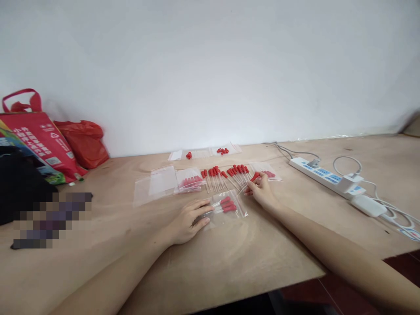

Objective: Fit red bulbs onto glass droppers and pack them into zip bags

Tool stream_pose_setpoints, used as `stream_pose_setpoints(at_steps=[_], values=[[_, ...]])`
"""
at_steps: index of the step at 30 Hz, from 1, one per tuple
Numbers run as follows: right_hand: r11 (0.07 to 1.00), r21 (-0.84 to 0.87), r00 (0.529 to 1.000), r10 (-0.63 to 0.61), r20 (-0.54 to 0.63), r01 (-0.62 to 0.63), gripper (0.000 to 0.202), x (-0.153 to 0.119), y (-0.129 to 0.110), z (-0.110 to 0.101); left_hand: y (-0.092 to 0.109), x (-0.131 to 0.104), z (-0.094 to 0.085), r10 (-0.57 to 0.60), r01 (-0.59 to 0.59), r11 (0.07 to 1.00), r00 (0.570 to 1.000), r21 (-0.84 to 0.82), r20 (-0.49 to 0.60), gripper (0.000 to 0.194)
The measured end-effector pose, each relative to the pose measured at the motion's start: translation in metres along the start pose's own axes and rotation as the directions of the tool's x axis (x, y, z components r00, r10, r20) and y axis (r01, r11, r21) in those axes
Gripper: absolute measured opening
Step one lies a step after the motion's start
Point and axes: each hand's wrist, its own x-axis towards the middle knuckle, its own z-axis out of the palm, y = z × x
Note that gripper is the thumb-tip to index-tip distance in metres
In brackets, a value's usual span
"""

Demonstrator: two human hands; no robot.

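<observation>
1. Red-bulbed dropper: in the right hand, fingertips closed on it, beside the clear bag.
2. Clear bag: a few droppers inside; left hand curled, pinching its left end.
3. Beyond: loose droppers, two clusters, unbagged.
4. Filled packets either side. Looks partway: some bagged, many loose.

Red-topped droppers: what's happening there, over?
Left hand holding clear bag, red-bulbed droppers inside. Right hand pinching another dropper. Power strip off right, apart from both hands.
</observation>
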Motion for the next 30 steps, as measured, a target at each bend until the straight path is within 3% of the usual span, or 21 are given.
stream_pose_setpoints(at_steps=[5, 9, 13, 24, 30], values=[[0.999, 0.048, 1.0, -0.023, 0.014, 0.022, 0.039, -0.003, -0.005, 0.004, -0.002, 0.0, 0.001, -0.016, 0.016, 1.0, 1.0, 0.027, 0.02, 0.037], [0.994, -0.012, 0.992, -0.113, -0.051, 0.113, 0.046, -0.005, -0.012, -0.001, -0.003, 0.0, 0.003, -0.01, 0.009, 0.999, 1.0, 0.04, 0.017, 0.04], [0.986, -0.048, 0.986, -0.161, -0.043, 0.159, 0.046, -0.007, -0.013, -0.005, -0.003, 0.001, 0.003, -0.001, 0.001, 0.999, 1.0, 0.038, 0.004, 0.039], [0.995, 0.089, 0.997, -0.05, 0.061, 0.045, 0.042, -0.006, 0.005, 0.005, -0.005, 0.001, 0.004, 0.012, -0.012, 1.0, 0.999, 0.008, -0.031, 0.038], [0.988, 0.142, 0.993, 0.049, 0.105, -0.064, 0.032, -0.011, 0.002, 0.007, -0.002, 0.001, 0.002, -0.002, 0.001, 1.0, 1.0, 0.015, 0.007, 0.039]])
